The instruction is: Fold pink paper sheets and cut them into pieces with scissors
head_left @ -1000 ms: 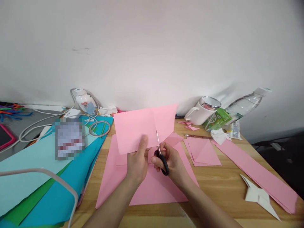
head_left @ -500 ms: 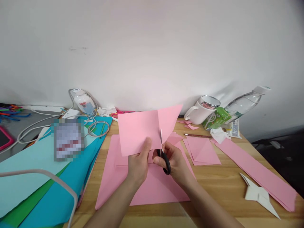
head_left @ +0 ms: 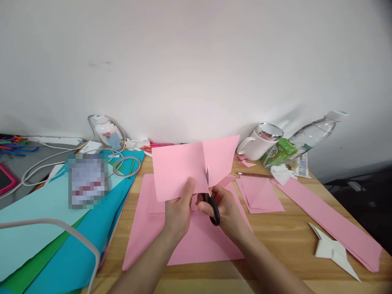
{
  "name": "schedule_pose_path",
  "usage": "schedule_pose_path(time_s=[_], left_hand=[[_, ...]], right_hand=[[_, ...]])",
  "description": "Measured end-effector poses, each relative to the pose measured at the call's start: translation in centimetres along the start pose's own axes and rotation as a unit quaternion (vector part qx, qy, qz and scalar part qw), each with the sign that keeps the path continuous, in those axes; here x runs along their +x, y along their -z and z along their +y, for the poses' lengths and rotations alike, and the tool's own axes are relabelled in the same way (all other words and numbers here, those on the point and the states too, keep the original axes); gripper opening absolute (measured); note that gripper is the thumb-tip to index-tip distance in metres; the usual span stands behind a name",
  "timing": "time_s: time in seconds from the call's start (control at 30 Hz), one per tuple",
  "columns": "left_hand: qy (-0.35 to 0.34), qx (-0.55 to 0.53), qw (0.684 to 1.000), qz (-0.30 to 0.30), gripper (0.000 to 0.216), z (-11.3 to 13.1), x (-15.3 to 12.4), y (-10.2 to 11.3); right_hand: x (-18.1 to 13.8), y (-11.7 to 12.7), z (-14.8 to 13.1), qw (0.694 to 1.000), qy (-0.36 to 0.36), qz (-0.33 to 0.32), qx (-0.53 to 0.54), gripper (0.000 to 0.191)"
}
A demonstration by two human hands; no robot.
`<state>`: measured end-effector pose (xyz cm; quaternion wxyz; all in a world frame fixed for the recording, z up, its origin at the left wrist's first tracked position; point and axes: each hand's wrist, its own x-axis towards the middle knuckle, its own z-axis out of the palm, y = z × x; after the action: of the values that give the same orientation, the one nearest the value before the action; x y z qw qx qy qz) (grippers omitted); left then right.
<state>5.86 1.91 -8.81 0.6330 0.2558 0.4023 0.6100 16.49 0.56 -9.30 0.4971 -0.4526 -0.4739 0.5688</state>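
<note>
A sheet of pink paper [head_left: 177, 169] is held up above the table, my left hand [head_left: 180, 212] pinching its lower edge with the thumb in front. My right hand [head_left: 225, 208] grips black-handled scissors [head_left: 215, 210], fingers in the loops. The blades stand upright and cross the sheet along a fold or cut line right of its middle. To the right of the blades, the paper's flap [head_left: 220, 157] angles away from the rest. Beneath both hands lies a large pink sheet [head_left: 208, 245] with smaller pink pieces on it, partly hidden by my hands.
Folded pink squares [head_left: 263, 196], a pencil [head_left: 255, 174] and long pink strips [head_left: 330, 224] lie to the right, near a white folded paper star [head_left: 332, 249]. Behind stand a mug [head_left: 261, 141], a green carton [head_left: 280, 152] and a tilted bottle [head_left: 315, 132]. Coloured sheets [head_left: 101, 228] and cables fill the left.
The paper flap right of the scissors has swung outward to the right and shows more of its face. Both hands stay nearly where they were.
</note>
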Motion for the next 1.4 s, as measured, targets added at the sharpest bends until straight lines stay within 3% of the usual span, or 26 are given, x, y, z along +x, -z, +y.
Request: schedule_pose_path(time_s=[0.27,0.87,1.4], left_hand=[[-0.016,-0.002,1.000,0.013,0.040,-0.03,-0.01,0.06],[0.018,-0.004,1.000,0.013,0.027,0.09,0.07,-0.11],[0.008,-0.002,1.000,0.025,0.037,-0.16,-0.07,-0.08]], right_hand=[[-0.01,0.08,0.02,1.000,0.011,0.001,-0.008,0.046],[0.03,-0.02,0.15,1.000,0.000,0.006,-0.018,0.047],[0.14,0.25,0.48,1.000,0.008,0.006,-0.018,0.053]])
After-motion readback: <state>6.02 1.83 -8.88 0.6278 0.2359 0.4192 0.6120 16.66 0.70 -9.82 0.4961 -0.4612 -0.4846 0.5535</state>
